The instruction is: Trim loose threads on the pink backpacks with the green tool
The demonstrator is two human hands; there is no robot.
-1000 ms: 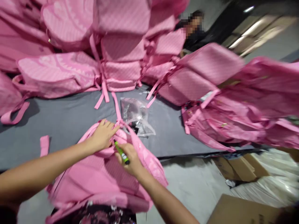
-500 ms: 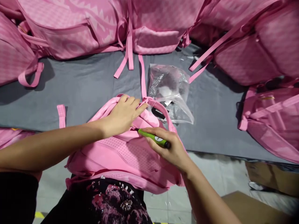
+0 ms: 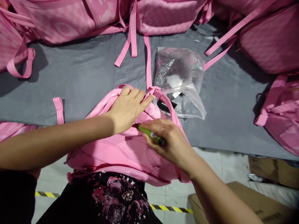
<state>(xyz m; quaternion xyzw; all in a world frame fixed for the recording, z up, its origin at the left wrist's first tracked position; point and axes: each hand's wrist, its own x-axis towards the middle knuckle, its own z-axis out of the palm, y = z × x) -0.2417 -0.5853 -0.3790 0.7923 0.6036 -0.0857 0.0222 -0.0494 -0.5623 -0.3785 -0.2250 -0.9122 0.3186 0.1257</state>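
A pink backpack (image 3: 109, 149) with a dotted mesh panel leans over the table's near edge against my lap. My left hand (image 3: 127, 109) rests palm down on its upper part, fingers spread and thumb stretched to the right. In my right hand (image 3: 167, 140) is a green pen-like tool (image 3: 150, 134) with black ends and a pale label, gripped between thumb and fingers. Its dark tip points left and meets the fabric just below my left hand; the exact contact is partly hidden. A pink carry loop (image 3: 169, 104) arches beside my right hand.
A clear plastic bag (image 3: 179, 81) with a black item inside lies beyond the backpack on the grey-covered table (image 3: 88, 68). Several pink backpacks (image 3: 168, 17) line the back, straps trailing forward. Cardboard boxes (image 3: 233, 199) and striped tape (image 3: 171, 208) are on the floor at right.
The view has shifted, so the back row sits higher and the plastic bag farther right. My right hand stays on the green tool, tilted a little differently; my left hand keeps its place.
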